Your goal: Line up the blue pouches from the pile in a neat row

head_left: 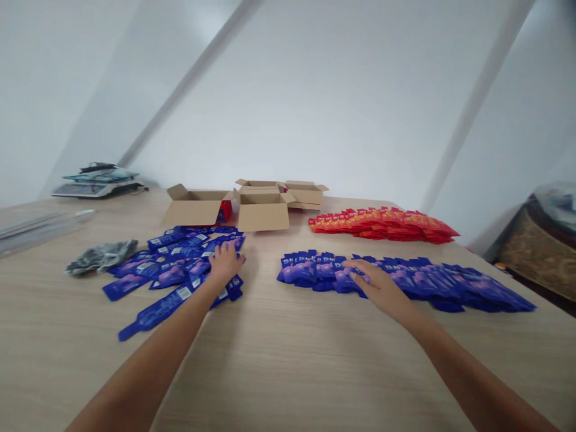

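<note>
On the left of the table lies a loose, jumbled pile of blue-purple packets [173, 273]. My left hand [225, 262] rests over the right side of this pile, its fingers spread. To the right, more blue-purple packets [418, 281] lie overlapped in a long row. My right hand [375, 283] is at the left part of that row, fingers stretched forward with the thumb apart, over or touching the packets. Neither hand has a packet visibly gripped. Behind the row, red-orange packets [382, 224] are laid out in a similar overlapping row.
Open cardboard boxes stand at the back, among them a left box [195, 210] and a front middle box [263, 213]. A grey glove or cloth [102, 257] lies left of the pile. A flat scale-like device [96, 187] with items on top is at the far left. Clear plastic [40, 231] lies at the left edge.
</note>
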`<state>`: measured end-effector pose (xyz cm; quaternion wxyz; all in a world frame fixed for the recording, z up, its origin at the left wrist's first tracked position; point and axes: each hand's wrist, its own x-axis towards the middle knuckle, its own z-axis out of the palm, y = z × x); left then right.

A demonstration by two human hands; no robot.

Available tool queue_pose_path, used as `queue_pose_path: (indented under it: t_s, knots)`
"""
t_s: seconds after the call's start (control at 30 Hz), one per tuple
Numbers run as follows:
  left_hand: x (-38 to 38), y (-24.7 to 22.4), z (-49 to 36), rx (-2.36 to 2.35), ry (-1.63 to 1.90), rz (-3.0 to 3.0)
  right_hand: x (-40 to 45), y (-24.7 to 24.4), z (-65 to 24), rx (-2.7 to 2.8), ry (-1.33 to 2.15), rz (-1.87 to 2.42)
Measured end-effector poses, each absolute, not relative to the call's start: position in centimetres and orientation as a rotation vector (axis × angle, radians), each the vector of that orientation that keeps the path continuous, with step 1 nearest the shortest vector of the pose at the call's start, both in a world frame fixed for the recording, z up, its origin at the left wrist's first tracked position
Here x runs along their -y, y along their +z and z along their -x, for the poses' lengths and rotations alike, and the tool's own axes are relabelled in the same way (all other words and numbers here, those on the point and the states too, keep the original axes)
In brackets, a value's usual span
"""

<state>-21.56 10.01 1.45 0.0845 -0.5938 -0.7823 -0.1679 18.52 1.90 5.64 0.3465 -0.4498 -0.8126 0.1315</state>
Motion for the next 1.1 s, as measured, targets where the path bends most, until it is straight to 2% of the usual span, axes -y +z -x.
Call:
queue_pose_path:
  t_s: [0.17, 0.43, 0.63, 0.7, 0.8, 0.93, 1.0, 1.1]
  knots:
    - [-10.4, 0.6, 27.9, 2.551, -0.263, 1.612, -1.3, 4.5, -15.8, 1.982, 0.452, 1.094]
    - [-9.5, 1.8, 23.2, 2.191, -0.09, 1.866, -0.9, 1.2, -14.3, 1.764, 0.586, 1.15]
    - [-8.6, 5.4, 22.9, 2.139, -0.173, 1.84, 0.7, 2.5, -14.1, 1.709, 0.382, 1.03]
    - [-7.9, 7.0, 21.7, 2.148, -0.393, 1.788, 1.2, 2.9, -13.6, 1.687, 0.393, 1.016]
    - [-6.1, 8.0, 16.9, 2.154, -1.015, 1.957, 1.8, 2.6, -12.1, 1.641, 0.63, 1.034]
    - [-2.4, 5.8, 7.6, 2.096, -1.721, 2.456, 2.3, 1.6, -9.9, 1.587, 1.02, 1.016]
    - [-0.6, 4.1, 3.8, 2.02, -1.911, 2.675, 2.3, 1.4, -9.7, 1.504, 1.069, 1.043]
    - [0.9, 2.4, 0.5, 1.905, -2.08, 2.934, 1.8, 1.3, -11.0, 1.363, 0.946, 1.12]
